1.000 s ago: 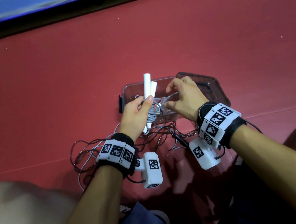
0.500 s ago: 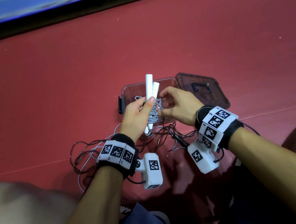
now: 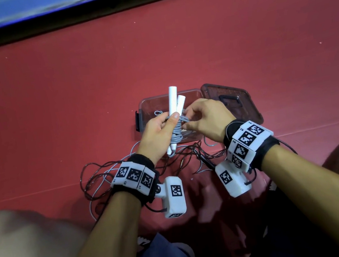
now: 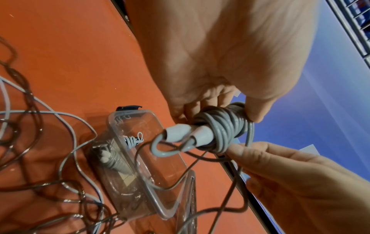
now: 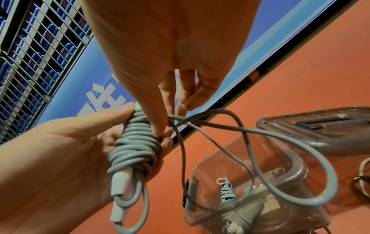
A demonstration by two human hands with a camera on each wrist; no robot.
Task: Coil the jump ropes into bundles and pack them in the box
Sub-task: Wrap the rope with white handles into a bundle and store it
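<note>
Above the clear plastic box (image 3: 146,105) on the red floor, the left hand (image 3: 158,134) wraps thumb and fingers around a grey jump rope bundle (image 3: 178,127); the right hand (image 3: 206,119) pinches its loose cord.

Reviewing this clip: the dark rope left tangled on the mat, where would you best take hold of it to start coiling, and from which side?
Judging by the head view, take the dark rope at its black handle, coming from above. The handle is the one rigid, straight part, lying flat on the red mat between the wrists; the cord is tangled in loose loops with the grey rope.
</note>
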